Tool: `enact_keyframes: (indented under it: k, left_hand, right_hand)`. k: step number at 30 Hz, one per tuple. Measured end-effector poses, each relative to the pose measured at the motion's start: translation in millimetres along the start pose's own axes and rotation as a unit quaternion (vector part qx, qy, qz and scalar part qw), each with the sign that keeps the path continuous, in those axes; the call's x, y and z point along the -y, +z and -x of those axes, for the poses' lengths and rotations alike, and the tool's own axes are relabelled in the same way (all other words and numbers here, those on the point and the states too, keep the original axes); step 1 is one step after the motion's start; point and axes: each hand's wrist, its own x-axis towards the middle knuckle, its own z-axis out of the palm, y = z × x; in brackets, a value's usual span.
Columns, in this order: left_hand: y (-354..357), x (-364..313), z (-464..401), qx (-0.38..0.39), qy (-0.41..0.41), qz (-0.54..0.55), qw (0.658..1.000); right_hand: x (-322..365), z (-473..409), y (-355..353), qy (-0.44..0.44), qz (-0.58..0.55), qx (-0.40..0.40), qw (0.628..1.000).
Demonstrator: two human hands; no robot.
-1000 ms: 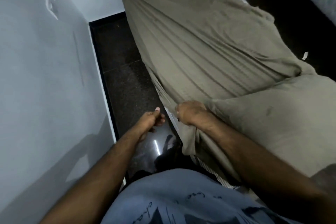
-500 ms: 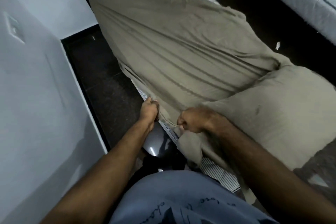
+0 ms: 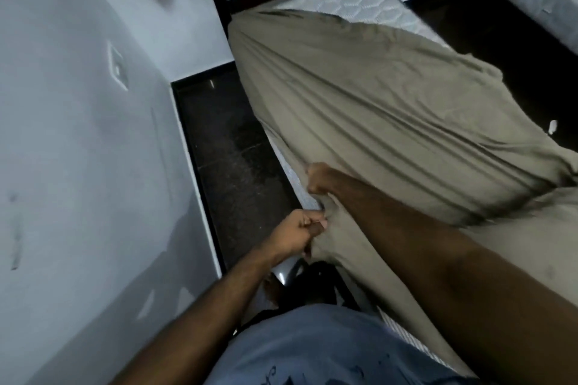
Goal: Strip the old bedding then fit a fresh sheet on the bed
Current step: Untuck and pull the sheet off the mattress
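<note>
Olive sheet stretched in long creases over most of the bed, bunched toward the near left edge. White quilted mattress bare at the far end. Dark floor between bed and left wall. Right hand clenched on sheet edge; left hand, just nearer, gripping the same fabric.

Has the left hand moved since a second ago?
Yes. The left hand, then empty beside the mattress edge, has closed in and now grips the sheet.
</note>
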Motion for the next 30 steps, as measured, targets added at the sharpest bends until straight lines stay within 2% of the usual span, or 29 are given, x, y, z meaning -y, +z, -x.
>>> enact_keyframes:
  k: [3,5,7,9,11,12,14,17,19,22,25,27,30]
  left_hand:
    - [-34.8,-10.6,0.5,0.078,0.008,-0.094,0.993]
    - [-63.4,-12.0,-8.9,0.085,-0.022,-0.114,0.990]
    - [-86.8,-11.1,-23.1,0.031,-0.074,-0.124,0.989]
    - [-105.3,-7.5,-41.2,-0.064,-0.123,-0.107,0.985]
    - [-116.5,-8.6,-62.0,-0.126,-0.159,0.008,0.979]
    - [-117.9,-10.9,-72.4,-0.131,-0.174,0.094,0.971]
    - [-116.9,-14.8,-94.1,-0.105,-0.197,0.237,0.946]
    - [-123.4,-29.1,-136.5,-0.093,-0.204,0.318,0.921]
    - [-135.9,-40.0,-163.1,-0.126,-0.205,0.275,0.931]
    - [-165.0,-51.7,-196.4,-0.180,-0.222,0.156,0.945]
    - [-185.0,-71.4,-213.2,-0.175,-0.189,0.025,0.966]
    - [-198.6,-88.3,-216.1,-0.158,-0.141,-0.049,0.976]
    - [-220.3,-98.0,-213.8,-0.117,-0.102,-0.178,0.972]
  right_hand:
    - [10.4,-22.0,1.1,-0.017,0.006,-0.021,1.000]
    - [12.1,-28.1,-1.8,-0.063,0.030,-0.043,0.997]
    - [8.1,-20.5,-9.7,-0.108,0.062,-0.039,0.991]
    - [-0.9,-10.3,-17.1,-0.156,0.064,-0.038,0.985]
    - [-10.2,3.7,-26.2,-0.195,0.029,-0.064,0.978]
    - [-14.7,11.2,-31.1,-0.209,-0.001,-0.074,0.975]
    - [-22.0,24.5,-39.0,-0.214,-0.036,-0.085,0.972]
    - [-30.2,34.0,-53.9,-0.213,-0.076,-0.050,0.973]
    - [-31.2,31.2,-62.0,-0.214,-0.083,-0.004,0.973]
    - [-31.3,14.3,-76.0,-0.217,-0.063,0.068,0.972]
    - [-37.5,-7.3,-96.9,-0.200,-0.125,0.095,0.967]
    - [-41.4,-33.9,-117.9,-0.165,-0.216,0.024,0.962]
    - [-33.3,-94.4,-151.5,-0.093,-0.241,-0.180,0.949]
